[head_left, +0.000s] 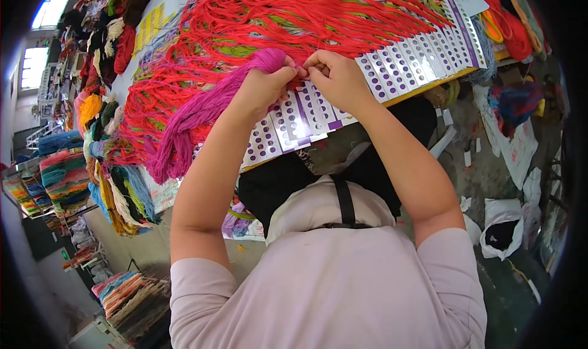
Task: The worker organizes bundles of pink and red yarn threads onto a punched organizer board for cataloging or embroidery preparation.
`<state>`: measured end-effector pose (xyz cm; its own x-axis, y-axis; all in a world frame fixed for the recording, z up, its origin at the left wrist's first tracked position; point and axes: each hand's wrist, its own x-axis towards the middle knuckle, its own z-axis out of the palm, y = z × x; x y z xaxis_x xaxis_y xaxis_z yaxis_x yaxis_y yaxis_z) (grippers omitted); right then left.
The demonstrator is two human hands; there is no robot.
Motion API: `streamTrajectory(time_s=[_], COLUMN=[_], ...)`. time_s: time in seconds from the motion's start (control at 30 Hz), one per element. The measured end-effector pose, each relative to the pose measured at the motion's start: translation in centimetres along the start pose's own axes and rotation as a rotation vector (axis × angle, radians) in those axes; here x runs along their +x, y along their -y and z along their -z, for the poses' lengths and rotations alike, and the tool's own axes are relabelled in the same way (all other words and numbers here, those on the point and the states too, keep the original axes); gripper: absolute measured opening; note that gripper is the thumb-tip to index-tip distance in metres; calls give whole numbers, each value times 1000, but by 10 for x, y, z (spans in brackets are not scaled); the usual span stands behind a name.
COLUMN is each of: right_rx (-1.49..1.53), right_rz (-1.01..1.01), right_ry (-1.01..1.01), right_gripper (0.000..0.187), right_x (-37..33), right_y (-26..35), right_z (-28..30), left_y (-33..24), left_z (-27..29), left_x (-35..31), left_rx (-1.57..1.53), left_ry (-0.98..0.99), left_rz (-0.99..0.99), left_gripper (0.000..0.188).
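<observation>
My left hand (266, 88) is closed around a magenta skein of yarn (208, 107), whose loose length trails down to the left over the table. Close beside it, my right hand (334, 76) is pinched, its fingertips meeting those of the left hand; what they hold is too small to make out. Under and beyond both hands spread many red strands of yarn (263, 18) with green and purple ones among them. White cards (392, 73) with rows of purple-ringed holes line the near table edge, and red strands run to several of them.
Hanks of many colours (113, 189) hang at the table's left corner. Red and orange hanks (505, 27) lie at the far right. Stacked yarn (64, 177) stands on the left. A white bag (502, 226) sits on the floor at right.
</observation>
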<state>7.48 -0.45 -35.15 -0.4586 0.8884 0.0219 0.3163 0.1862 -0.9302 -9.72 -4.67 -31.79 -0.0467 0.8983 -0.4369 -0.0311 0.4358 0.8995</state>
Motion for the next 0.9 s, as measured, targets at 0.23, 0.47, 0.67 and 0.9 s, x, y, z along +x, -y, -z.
streamTrajectory(time_s=[0.23, 0.47, 0.67, 0.9], right_rx=[-28, -45, -69, -69], right_rz=[16, 12, 1, -13], right_ry=[-47, -33, -33, -19], right_gripper=[14, 13, 12, 13], right_x=[0, 0, 0, 1], right_y=[-4, -3, -3, 2], right_z=[-1, 1, 0, -1], left_y=[-16, -74, -104, -117], left_z=[0, 87, 163, 232], left_x=[-1, -18, -24, 2], left_rx=[-97, -276, -248, 188], left_ry=[4, -168, -194, -844], left_rz=[-41, -259, -335, -367], left_gripper=[10, 17, 19, 34])
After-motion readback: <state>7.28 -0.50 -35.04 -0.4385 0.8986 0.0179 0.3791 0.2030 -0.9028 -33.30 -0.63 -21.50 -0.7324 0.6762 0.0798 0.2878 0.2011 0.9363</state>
